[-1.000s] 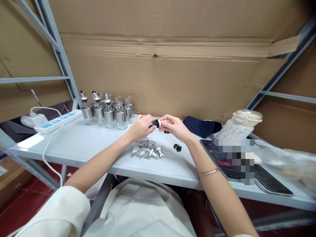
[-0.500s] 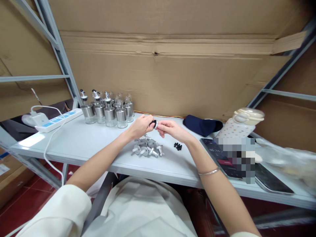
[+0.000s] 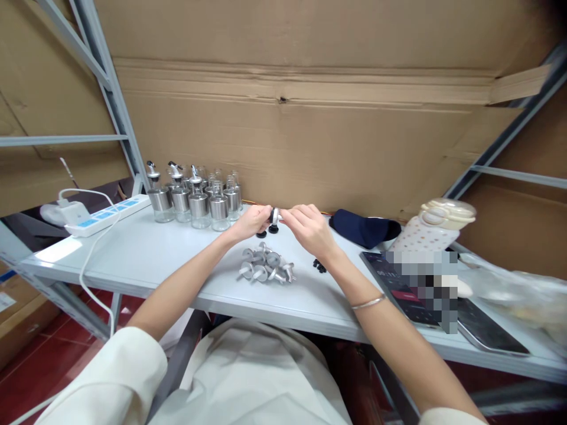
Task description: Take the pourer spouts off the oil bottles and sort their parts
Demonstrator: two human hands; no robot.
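Above the middle of the table, my left hand [image 3: 253, 222] has its fingers closed on the black end of a pourer top [image 3: 275, 216]. My right hand [image 3: 309, 229] pinches the pale, silvery side of that same piece, knuckles upward. Black round stoppers [image 3: 261, 234] rest on the table just beneath the hands. Closer to me lies a heap of silver pourer spouts [image 3: 266, 264] with disc-shaped bases. A small cluster of black caps [image 3: 319, 265] sits by my right wrist, partly covered by it.
Glass bottles with steel bands [image 3: 199, 206] stand at the back left, some with pourers fitted. A power strip [image 3: 108, 215] with a white cable is further left. To the right are a navy cloth item [image 3: 365, 228], a dotted drinking bottle [image 3: 425, 233], phones [image 3: 491, 327] and plastic bags [image 3: 514, 289].
My right hand has rolled over so its back faces up, still gripping the piece. The black stoppers below the hands have come into sight. The view has shifted slightly.
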